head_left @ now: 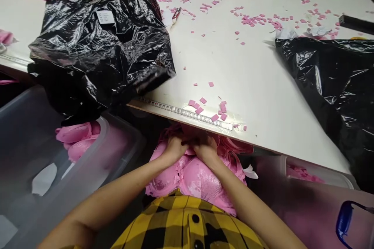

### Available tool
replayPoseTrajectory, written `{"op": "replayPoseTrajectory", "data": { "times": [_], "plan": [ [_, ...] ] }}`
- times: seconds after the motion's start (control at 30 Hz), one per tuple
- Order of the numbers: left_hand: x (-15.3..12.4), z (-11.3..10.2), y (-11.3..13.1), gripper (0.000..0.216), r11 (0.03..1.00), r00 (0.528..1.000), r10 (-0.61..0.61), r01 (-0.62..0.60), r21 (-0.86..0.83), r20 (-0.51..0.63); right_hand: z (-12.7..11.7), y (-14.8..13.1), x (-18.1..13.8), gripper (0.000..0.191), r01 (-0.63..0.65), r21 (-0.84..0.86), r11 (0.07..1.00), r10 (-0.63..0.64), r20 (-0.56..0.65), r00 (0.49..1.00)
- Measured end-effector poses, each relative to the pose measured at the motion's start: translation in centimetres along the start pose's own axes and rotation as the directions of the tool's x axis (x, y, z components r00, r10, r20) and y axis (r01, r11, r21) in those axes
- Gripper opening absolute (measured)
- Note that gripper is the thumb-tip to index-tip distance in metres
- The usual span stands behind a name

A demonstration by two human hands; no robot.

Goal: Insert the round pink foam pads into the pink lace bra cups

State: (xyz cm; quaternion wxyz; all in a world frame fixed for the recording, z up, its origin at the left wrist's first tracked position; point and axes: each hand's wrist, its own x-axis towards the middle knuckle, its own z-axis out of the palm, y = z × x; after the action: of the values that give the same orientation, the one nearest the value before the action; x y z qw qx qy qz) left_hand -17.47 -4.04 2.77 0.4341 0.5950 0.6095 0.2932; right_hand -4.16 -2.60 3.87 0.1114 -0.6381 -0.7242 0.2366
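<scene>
A pink lace bra (194,177) lies in my lap, just under the near edge of the white table (263,81). Both hands rest on its top edge, close together. My left hand (175,147) has its fingers curled into the pink fabric. My right hand (206,148) is also closed on the fabric beside it. More pink lace pieces (233,146) bunch up behind my hands in the shadow under the table edge. My fingertips are partly hidden by the cloth.
A crumpled black plastic bag (99,42) overhangs the table's left edge; another black bag (336,85) lies at right. A measuring tape (184,111) runs along the edge with pink scraps (210,111). Grey bins (35,155) hold pink bras (77,138). Scissors (176,14) lie farther back.
</scene>
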Motion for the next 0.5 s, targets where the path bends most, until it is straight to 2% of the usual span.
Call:
{"op": "replayPoseTrajectory", "data": {
  "times": [0.07, 0.13, 0.23, 0.3, 0.37, 0.5],
  "plan": [
    [-0.2, -0.3, 0.0, 0.030, 0.996, 0.996, 0.078, -0.080, 0.045, 0.049, 0.0, 0.1, -0.2, 0.015, 0.038, 0.027, 0.999, -0.038, -0.031, 0.999],
    [-0.1, -0.5, 0.3, 0.035, 0.994, 0.996, 0.089, -0.091, 0.056, 0.028, -0.1, 0.1, -0.5, 0.013, 0.088, 0.048, 0.995, -0.085, -0.058, 0.995],
    [0.2, -0.1, 1.2, 0.032, 0.999, 0.995, -0.037, 0.033, -0.043, -0.095, -0.4, -0.1, -0.9, 0.014, 0.138, 0.062, 0.989, -0.130, -0.111, 0.985],
    [0.5, 0.3, 1.8, 0.025, 0.966, 0.971, -0.175, 0.138, -0.218, -0.162, -0.6, -0.1, -1.1, 0.017, 0.151, 0.065, 0.986, -0.140, -0.150, 0.979],
    [0.6, 0.7, 2.3, 0.018, 0.907, 0.942, -0.275, 0.188, -0.377, -0.194, -0.7, 0.0, -1.3, 0.020, 0.188, 0.067, 0.980, -0.170, -0.213, 0.962],
    [0.5, 0.6, 2.5, 0.011, 0.846, 0.939, -0.299, 0.178, -0.502, -0.171, -0.5, 0.5, -1.6, 0.025, 0.298, 0.054, 0.953, -0.263, -0.340, 0.903]
  ]
}}
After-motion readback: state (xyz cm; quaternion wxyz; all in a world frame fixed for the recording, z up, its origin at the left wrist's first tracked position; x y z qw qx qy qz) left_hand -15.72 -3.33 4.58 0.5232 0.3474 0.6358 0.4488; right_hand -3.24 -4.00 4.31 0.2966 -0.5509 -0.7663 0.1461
